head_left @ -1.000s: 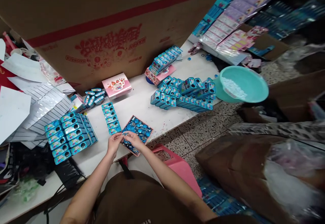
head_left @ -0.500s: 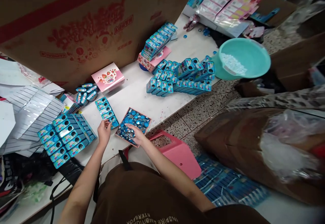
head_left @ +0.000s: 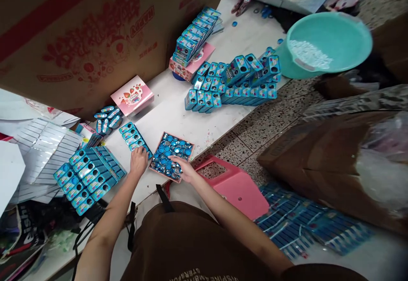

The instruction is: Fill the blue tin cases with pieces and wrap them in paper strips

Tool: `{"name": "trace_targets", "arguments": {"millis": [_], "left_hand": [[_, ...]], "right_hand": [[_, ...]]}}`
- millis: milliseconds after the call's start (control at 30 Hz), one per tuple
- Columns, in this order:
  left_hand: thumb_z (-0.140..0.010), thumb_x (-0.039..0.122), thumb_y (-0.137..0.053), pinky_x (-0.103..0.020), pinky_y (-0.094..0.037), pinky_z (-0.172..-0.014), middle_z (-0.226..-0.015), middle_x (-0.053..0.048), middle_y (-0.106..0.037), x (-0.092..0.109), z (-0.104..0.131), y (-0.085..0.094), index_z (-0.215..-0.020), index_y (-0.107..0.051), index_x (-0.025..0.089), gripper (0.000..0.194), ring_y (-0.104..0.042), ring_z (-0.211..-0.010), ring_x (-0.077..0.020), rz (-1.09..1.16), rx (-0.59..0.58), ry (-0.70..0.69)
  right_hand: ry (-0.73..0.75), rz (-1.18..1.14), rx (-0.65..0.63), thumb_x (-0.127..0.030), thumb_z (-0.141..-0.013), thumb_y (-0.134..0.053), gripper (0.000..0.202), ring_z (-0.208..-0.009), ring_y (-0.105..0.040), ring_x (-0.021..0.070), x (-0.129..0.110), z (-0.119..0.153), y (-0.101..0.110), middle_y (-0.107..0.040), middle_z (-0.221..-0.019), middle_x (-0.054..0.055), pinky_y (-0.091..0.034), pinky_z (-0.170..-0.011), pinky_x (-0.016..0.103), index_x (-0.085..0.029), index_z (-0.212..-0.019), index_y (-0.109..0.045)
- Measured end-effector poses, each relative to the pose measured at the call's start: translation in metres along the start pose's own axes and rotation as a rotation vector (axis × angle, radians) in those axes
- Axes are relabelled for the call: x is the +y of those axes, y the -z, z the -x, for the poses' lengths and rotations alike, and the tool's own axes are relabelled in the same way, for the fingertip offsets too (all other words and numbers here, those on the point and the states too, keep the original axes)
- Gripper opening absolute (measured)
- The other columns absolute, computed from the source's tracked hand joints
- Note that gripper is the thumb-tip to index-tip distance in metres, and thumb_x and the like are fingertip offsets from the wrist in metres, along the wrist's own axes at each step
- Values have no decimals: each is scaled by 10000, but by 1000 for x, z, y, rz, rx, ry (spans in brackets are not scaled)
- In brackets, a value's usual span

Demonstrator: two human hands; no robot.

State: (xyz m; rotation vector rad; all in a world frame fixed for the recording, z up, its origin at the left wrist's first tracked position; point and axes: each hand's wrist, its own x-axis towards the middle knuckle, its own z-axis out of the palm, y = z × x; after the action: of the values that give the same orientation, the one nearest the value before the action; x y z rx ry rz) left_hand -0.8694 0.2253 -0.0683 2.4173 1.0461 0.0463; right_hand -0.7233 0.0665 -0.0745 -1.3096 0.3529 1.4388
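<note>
A row of small blue printed boxes (head_left: pixel 128 134) with round dark holes in their tops lies on the white table. My left hand (head_left: pixel 139 160) covers the near end of this row, its fingers curled down; whatever they hold is hidden. Just right of it is a shallow open box with a pink rim (head_left: pixel 155 171), filled with shiny blue and silver round caps (head_left: pixel 166 148). Over the right part of these caps reaches my right hand (head_left: pixel 185 169), fingers extended and thumb apart, touching the caps. Nothing shows clearly in its grasp.
More blue boxes stand stacked at left (head_left: pixel 86 174) and farther right (head_left: pixel 207 83). A pink strawberry carton (head_left: pixel 133 96) sits before a large brown cardboard box (head_left: pixel 105 26). A turquoise basin (head_left: pixel 347 38) holds small white pieces. Near the table edge is a pink plastic stool (head_left: pixel 242 196).
The view has shifted. My left hand has turned more palm-down over the near end of the row. My right hand stays at the right side of the cap box.
</note>
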Motion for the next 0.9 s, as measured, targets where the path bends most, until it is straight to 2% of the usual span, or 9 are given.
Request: {"name": "trace_targets", "arguments": {"millis": [100, 333, 467, 533, 633, 767, 833, 900], "left_hand": [[-838, 267, -510, -418, -324, -972, -1125, -134, -589, 3, 4, 1, -1046, -634, 185, 256, -466, -1094, -276, -16, -21, -19], [-818, 203, -519, -462, -231, -1040, -1128, -127, -608, -5, 8, -6, -1080, -630, 198, 284, -497, -1051, -275, 10, 18, -25], [-824, 209, -497, -462, -204, -1058, -1178, -147, -587, -4, 7, -6, -1092, -629, 162, 302, -475, -1100, -292, 91, -44, 52], [-845, 208, -453, -464, -212, -1051, -1177, -144, -591, -2, 6, -4, -1091, -628, 163, 305, -477, -1100, -292, 34, -70, 42], [-877, 200, -378, -465, -205, -1058, -1113, -126, -625, 1, 1, 2, -1031, -645, 185, 309, -506, -1057, -272, -127, -63, -58], [-878, 215, -389, -450, -244, -1051, -1038, -107, -651, 5, 3, 12, -895, -667, 197, 279, -528, -1034, -259, -167, 0, -118], [-861, 253, -439, -441, -305, -1011, -1084, -112, -630, 13, 12, 15, -914, -661, 198, 235, -516, -1067, -268, -69, 90, -42], [-851, 315, -473, -407, -381, -938, -1065, -115, -621, 27, 26, 15, -941, -646, 195, 229, -530, -1046, -261, 127, 181, 105]], "right_hand": [[9, 13, 14, -344, -586, -717, 251, -753, -579, 148, -1, 0, 3, -670, -895, -4, -430, -568, 236, -221, -805, -708], [-12, -6, 20, -331, -574, -738, 265, -734, -584, 153, 1, 0, 4, -675, -858, 13, -441, -555, 239, -207, -806, -708], [-3, 6, 1, -330, -566, -744, 264, -738, -583, 146, -2, 3, -3, -680, -875, 8, -438, -547, 224, -202, -793, -708], [28, 18, 6, -326, -573, -738, 236, -750, -586, 144, -4, 6, -6, -687, -890, 0, -432, -545, 215, -210, -776, -710], [35, 1, 1, -312, -584, -736, 212, -729, -597, 142, -7, 11, -8, -697, -861, -5, -431, -546, 219, -219, -773, -711], [-11, -121, -13, -271, -605, -732, 163, -677, -603, 129, -10, 17, -11, -696, -797, -23, -428, -540, 222, -220, -756, -696], [-27, -175, -35, -257, -615, -728, 151, -652, -599, 125, -12, 18, -16, -692, -772, -25, -412, -521, 222, -219, -756, -686], [-22, -206, -73, -247, -612, -729, 155, -633, -589, 119, -14, 18, -23, -681, -751, -27, -402, -519, 219, -215, -755, -676]]}}
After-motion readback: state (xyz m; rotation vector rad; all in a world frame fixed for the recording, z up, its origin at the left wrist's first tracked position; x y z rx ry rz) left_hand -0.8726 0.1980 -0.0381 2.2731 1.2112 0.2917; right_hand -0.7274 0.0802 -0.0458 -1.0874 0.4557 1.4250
